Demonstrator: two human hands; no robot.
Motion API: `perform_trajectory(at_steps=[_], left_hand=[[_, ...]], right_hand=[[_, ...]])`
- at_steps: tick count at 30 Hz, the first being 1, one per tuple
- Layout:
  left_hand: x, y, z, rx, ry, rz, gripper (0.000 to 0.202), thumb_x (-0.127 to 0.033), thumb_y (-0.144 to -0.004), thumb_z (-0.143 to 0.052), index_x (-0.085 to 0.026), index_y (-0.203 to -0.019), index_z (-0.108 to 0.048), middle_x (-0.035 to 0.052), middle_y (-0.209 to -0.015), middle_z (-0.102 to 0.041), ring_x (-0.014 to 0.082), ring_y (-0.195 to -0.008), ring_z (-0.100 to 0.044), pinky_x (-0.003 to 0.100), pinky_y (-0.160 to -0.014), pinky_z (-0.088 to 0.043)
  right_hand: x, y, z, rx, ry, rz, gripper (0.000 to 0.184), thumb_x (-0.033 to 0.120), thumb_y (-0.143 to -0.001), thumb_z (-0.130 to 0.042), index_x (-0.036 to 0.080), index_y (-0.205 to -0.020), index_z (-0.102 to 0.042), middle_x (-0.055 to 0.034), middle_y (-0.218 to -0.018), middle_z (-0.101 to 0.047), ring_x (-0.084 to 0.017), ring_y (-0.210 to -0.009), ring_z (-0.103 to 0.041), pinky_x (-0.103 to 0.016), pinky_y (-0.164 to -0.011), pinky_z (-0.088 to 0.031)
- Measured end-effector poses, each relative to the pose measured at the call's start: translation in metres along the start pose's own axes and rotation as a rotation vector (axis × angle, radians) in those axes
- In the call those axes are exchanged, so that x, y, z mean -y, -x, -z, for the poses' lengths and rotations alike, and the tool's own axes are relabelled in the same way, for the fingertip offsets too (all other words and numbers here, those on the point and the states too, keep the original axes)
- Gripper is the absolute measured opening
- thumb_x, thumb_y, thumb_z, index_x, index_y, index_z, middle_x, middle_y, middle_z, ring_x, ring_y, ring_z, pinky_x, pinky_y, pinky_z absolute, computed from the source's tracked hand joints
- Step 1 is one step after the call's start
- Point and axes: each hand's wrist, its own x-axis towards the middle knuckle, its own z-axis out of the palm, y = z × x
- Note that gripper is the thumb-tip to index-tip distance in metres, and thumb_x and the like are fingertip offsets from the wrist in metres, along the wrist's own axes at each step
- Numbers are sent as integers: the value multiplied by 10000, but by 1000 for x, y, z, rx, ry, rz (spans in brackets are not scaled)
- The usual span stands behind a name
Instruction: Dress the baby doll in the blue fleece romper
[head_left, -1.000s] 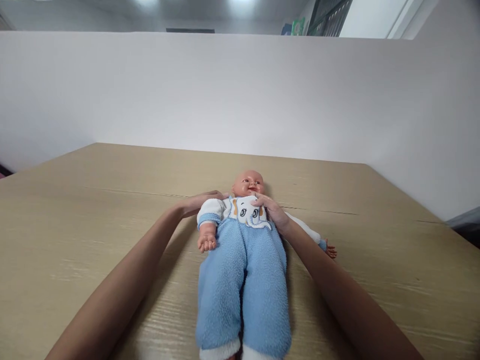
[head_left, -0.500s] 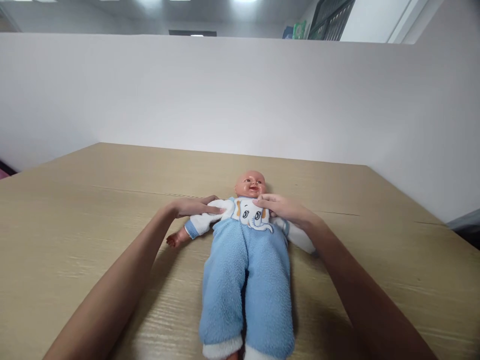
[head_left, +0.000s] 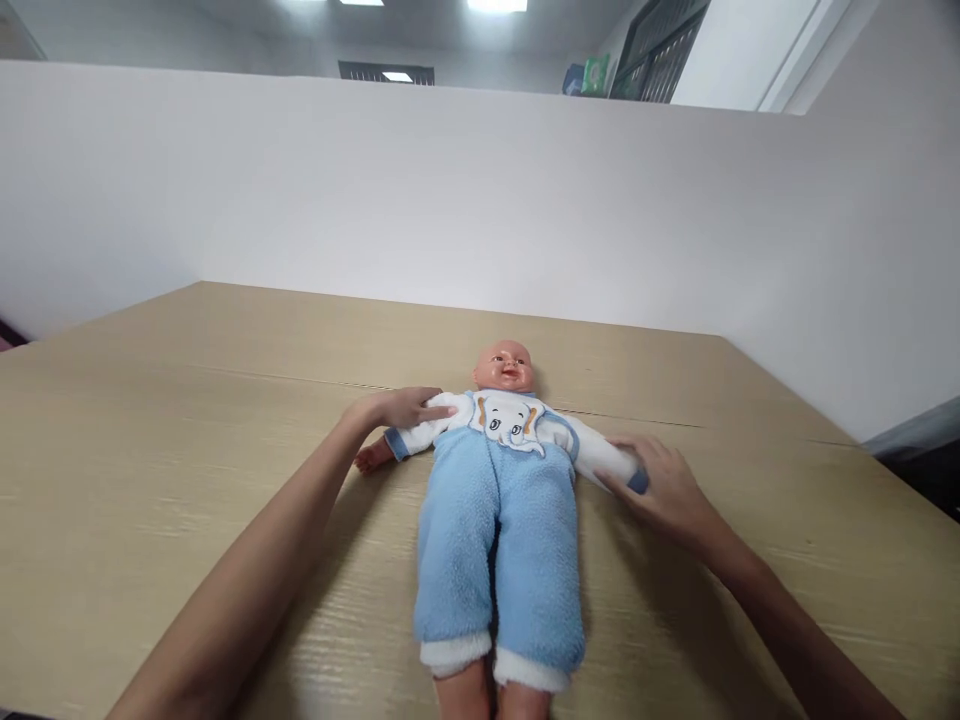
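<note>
Our left grip lies on the top of the white sleeve at ten o'clock from the belly of the doll, one finger stretched over the cloth; we cannot tell if it pinches. Our right grip is spread around the end of the long sleeve, near four o'clock, by the blue cuff; we cannot tell how tightly it holds. The doll lies on its back in the middle of the counter, head at twelve, legs at six. If we tug that long sleeve too hard, we think the whole doll could twist or slide, because the counter looks smooth and the left touch may be light. The sleeve could also slip from our fingers, since the cloth looks soft and loose, or its seam could stretch. The round head looks hard and shiny, like plastic. The blue pants look fuzzy, like a towel, with fluffy white bands at the bottom. A floppy elephant picture sits on the chest. The counter has wavy wood lines and a thin crack across it.
</note>
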Motion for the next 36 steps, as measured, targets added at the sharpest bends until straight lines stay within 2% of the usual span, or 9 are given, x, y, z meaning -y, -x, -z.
perform_trajectory(at_steps=[4, 9, 12, 16, 19, 21, 24, 27, 36], left_hand=[[1, -8, -5, 25, -74, -20, 725, -861, -886, -491, -224, -1180, -676, 120, -1220, -763, 307, -1034, -676, 333, -865, -456], [-7, -4, -6, -97, -171, 67, 811, -865, -884, -485, -184, -1296, -641, 178, -1280, -729, 344, -1078, -673, 360, -861, -465], [-33, 8, -7, -337, -264, 40, 636, -675, -989, -495, -143, -1315, -623, 205, -1328, -682, 360, -1216, -613, 416, -1015, -455], [-97, 22, -22, -625, -271, -262, 403, -448, -1087, -409, -166, -1275, -627, 164, -1319, -666, 324, -1254, -563, 462, -1121, -421], [-140, 16, -44, -576, -255, -479, 345, -469, -1064, -514, -211, -1248, -650, 134, -1322, -662, 316, -1278, -551, 470, -1141, -422], [-155, 3, -59, -498, -305, -517, 358, -489, -1037, -579, -203, -1236, -664, 146, -1285, -679, 333, -1292, -552, 494, -1145, -415], [-159, -18, -76, -417, -375, -464, 365, -511, -1018, -613, -193, -1182, -686, 160, -1214, -712, 355, -1240, -590, 513, -1076, -449], [-155, -27, -82, -457, -381, -444, 330, -490, -1032, -588, -186, -1122, -680, 169, -1202, -724, 354, -1173, -625, 482, -969, -484], [-169, -9, -81, -508, -225, -691, 204, -274, -974, -568, -263, -1161, -650, 44, -1100, -755, 255, -1068, -677, 428, -1012, -423]], right_hand=[[-22, 39, -2, -15, -22, -27, 592, 613, -917, -664, 257, -1388, -618, -152, -1280, -722, -378, -1137, -652, -505, -988, -493], [-16, 41, -2, -34, -123, -68, 545, 591, -879, -710, 262, -1310, -661, -130, -1238, -747, -360, -1132, -683, -502, -994, -515], [-13, 38, 2, -38, -236, -158, 533, 572, -826, -782, 278, -1259, -681, -108, -1203, -762, -344, -1085, -713, -493, -952, -550], [-5, 34, 2, -76, -506, -320, 609, 537, -777, -866, 283, -1286, -648, -103, -1217, -760, -324, -1062, -736, -482, -937, -581], [5, 19, -4, -168, -788, -348, 643, 513, -735, -914, 254, -1255, -637, -117, -1255, -737, -318, -1140, -716, -480, -1022, -572], [14, 4, -9, -244, -965, -336, 584, 491, -744, -914, 239, -1192, -636, -115, -1273, -722, -300, -1195, -694, -462, -1083, -550], [29, -23, -16, -333, -1105, -301, 540, 452, -772, -901, 239, -1193, -639, -94, -1312, -703, -268, -1236, -668, -447, -1152, -504], [42, -42, -21, -390, -1076, -274, 541, 442, -782, -893, 246, -1228, -658, -83, -1300, -707, -258, -1186, -671, -465, -1155, -495], [57, -42, -50, -316, -1100, -208, 504, 410, -775, -905, 259, -1198, -678, -51, -1141, -691, -227, -1051, -683, -400, -1029, -555]])
